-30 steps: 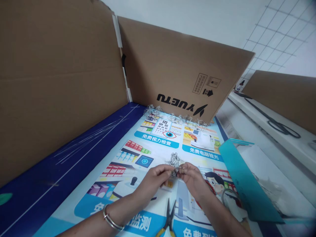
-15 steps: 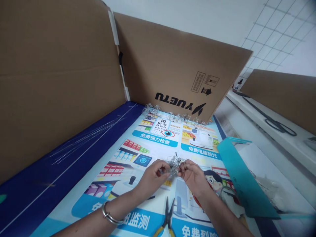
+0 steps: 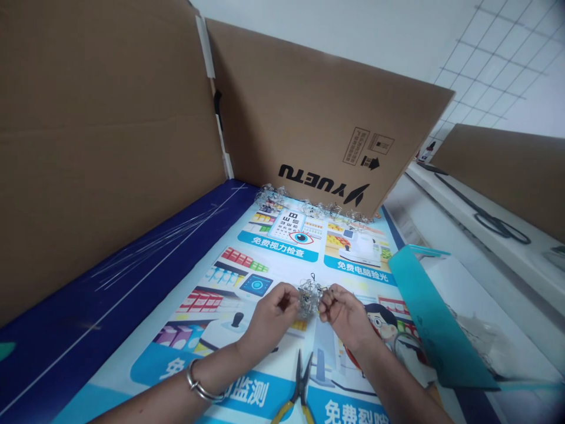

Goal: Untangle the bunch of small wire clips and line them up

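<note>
A small clear and silvery tangle of wire and beads (image 3: pixel 309 297) is held up between my two hands, over the printed sheet (image 3: pixel 282 268). My left hand (image 3: pixel 279 309) pinches its left side, with thumb and fingertips together. On the right side, my right hand (image 3: pixel 343 309) has its fingers curled and closed on the tangle's edge. A dark loop sticks up from the top of the piece. Its finer details are too small to tell. Pliers (image 3: pixel 300 388) with yellow handles lie just below, jaws apart and touched by neither hand.
Cardboard panels (image 3: pixel 318 112) stand at the back and left. Similar wire pieces (image 3: pixel 326 211) line the back panel's foot. Thin clear strands (image 3: pixel 163 241) lie on the blue strip. At right are a teal-edged box (image 3: pixel 441 324) with plastic bags and scissors (image 3: pixel 503 227) on a ledge.
My left hand has shifted slightly left and its fingers have drawn nearer to the tangle's edge, showing more of the piece. My right hand has barely moved.
</note>
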Tool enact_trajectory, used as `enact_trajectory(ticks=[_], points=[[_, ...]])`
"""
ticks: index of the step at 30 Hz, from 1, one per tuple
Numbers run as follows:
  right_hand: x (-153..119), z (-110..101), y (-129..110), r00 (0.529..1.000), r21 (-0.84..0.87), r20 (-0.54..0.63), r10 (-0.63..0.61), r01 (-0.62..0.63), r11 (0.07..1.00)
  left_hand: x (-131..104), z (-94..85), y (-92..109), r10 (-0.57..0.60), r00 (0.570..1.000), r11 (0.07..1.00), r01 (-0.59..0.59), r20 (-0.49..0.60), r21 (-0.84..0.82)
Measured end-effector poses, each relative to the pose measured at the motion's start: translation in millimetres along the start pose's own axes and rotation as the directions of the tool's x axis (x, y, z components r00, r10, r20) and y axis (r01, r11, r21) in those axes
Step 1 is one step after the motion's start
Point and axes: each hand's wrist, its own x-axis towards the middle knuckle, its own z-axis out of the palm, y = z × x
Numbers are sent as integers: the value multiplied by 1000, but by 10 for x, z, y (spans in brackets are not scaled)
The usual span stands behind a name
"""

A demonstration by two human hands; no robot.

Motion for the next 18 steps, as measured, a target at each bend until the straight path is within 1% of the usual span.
enact_trajectory(ticks=[2,5,8,12,15,18], points=[[-1,4,-2,1000,9,6,1,-1,1000,-3,-22,51,28,1000,1000,-28,-13,12],[-11,18,-12,1000,-5,10,2,-2,1000,-11,-43,89,75,997,995,-73,-20,72],[-41,62,-28,1000,-65,-6,6,-7,998,-7,-51,63,125,990,983,-116,-57,145],[-117,180,-11,999,-179,-46,11,-19,984,22,-53,1,252,962,945,-220,-108,240],[-185,296,50,998,-253,-50,33,-45,966,24,-44,-17,312,945,922,-276,-100,270],[-233,402,126,997,-285,-59,41,-57,957,-10,-19,-14,328,943,913,-301,-54,276]])
